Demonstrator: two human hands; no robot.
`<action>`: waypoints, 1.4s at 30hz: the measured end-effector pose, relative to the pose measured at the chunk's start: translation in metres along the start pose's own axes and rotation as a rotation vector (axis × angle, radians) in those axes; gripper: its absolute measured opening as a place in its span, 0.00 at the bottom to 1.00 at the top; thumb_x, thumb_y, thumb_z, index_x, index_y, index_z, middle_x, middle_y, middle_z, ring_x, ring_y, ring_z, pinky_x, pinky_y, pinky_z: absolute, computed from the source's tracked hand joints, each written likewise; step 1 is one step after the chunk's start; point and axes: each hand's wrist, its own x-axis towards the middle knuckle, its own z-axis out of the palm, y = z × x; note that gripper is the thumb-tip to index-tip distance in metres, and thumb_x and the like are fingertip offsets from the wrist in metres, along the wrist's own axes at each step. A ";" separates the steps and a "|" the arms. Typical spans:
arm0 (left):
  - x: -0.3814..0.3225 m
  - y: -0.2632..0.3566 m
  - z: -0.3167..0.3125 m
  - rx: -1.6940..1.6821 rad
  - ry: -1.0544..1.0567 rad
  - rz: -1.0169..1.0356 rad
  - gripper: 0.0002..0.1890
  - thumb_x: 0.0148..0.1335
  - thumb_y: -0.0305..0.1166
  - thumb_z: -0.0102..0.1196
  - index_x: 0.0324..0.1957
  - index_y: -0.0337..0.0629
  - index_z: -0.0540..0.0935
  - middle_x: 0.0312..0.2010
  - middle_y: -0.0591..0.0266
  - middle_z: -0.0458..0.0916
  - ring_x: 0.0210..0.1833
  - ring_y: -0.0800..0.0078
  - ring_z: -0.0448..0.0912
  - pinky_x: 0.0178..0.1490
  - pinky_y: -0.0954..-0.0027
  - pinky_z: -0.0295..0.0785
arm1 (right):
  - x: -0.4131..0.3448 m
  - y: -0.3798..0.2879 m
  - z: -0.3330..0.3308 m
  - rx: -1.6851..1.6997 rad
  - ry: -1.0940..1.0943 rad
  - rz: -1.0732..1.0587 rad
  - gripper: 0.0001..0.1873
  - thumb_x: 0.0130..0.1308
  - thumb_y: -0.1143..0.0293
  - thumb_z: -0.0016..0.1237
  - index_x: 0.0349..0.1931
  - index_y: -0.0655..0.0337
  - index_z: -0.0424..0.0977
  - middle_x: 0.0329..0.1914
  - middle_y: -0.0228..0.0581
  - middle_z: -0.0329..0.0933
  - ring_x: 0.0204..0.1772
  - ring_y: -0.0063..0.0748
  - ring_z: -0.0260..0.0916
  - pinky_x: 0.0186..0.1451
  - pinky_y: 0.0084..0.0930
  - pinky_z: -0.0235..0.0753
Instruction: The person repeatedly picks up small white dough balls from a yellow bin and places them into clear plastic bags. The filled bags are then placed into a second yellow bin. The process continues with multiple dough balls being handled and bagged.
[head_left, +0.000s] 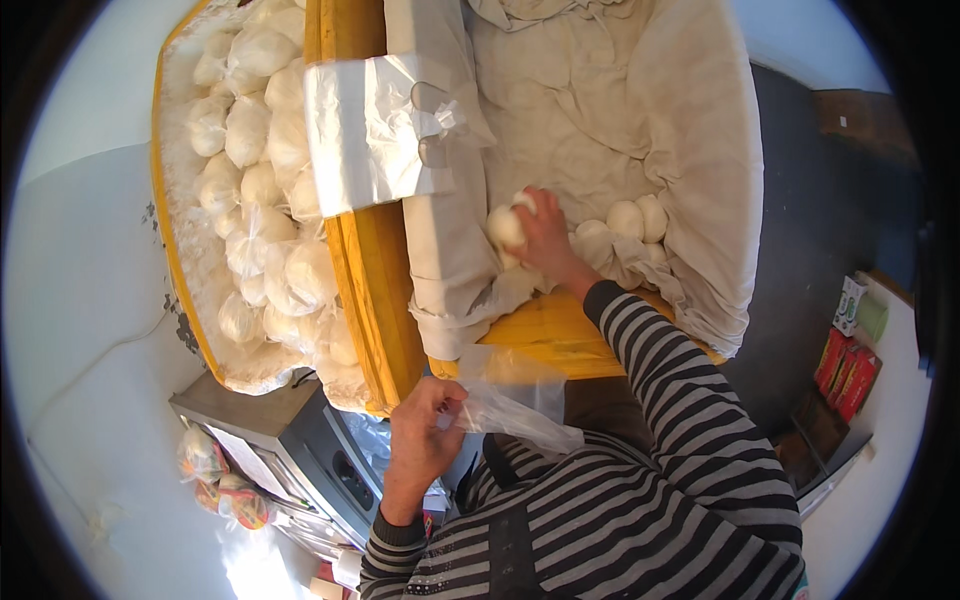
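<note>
My right hand (546, 238) reaches into a cloth-lined wooden box and curls its fingers over white round dough balls or buns (505, 225). How many it grips cannot be made out, as the fingers cover part of them. Several more buns (625, 219) rest to its right, partly under the cream cloth (562, 135) that lines the box. Below the box's near edge, my left hand (427, 427) pinches a clear plastic bag (517, 409), which hangs loosely to the right in front of my striped top.
Left of the box, a yellow-edged tray (174, 262) dusted with flour carries several bagged buns (259, 184). A stack of plastic bags (367, 135) drapes over the yellow wooden rail (375, 300). A metal appliance (300, 435) stands lower left; red boxes (847, 371) sit far right.
</note>
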 end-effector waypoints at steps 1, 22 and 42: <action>-0.002 0.001 -0.004 -0.003 0.026 -0.002 0.16 0.42 0.14 0.60 0.34 0.39 0.74 0.27 0.58 0.75 0.29 0.66 0.77 0.34 0.71 0.73 | -0.011 -0.008 -0.002 0.003 -0.055 -0.099 0.30 0.33 0.63 0.67 0.42 0.57 0.72 0.58 0.47 0.60 0.60 0.55 0.57 0.52 0.48 0.67; 0.061 0.007 -0.023 -0.014 0.418 0.093 0.04 0.60 0.25 0.54 0.37 0.36 0.77 0.16 0.59 0.75 0.19 0.75 0.74 0.27 0.73 0.69 | -0.017 -0.058 -0.168 1.856 0.176 0.494 0.36 0.60 0.46 0.43 0.63 0.60 0.60 0.64 0.42 0.65 0.65 0.45 0.63 0.67 0.52 0.61; 0.016 0.018 -0.028 -0.294 0.237 0.194 0.10 0.64 0.29 0.55 0.26 0.39 0.75 0.18 0.77 0.68 0.22 0.89 0.62 0.25 0.82 0.59 | -0.044 -0.182 -0.204 0.152 -0.322 -0.165 0.20 0.60 0.55 0.52 0.37 0.68 0.74 0.38 0.55 0.76 0.44 0.55 0.73 0.48 0.40 0.71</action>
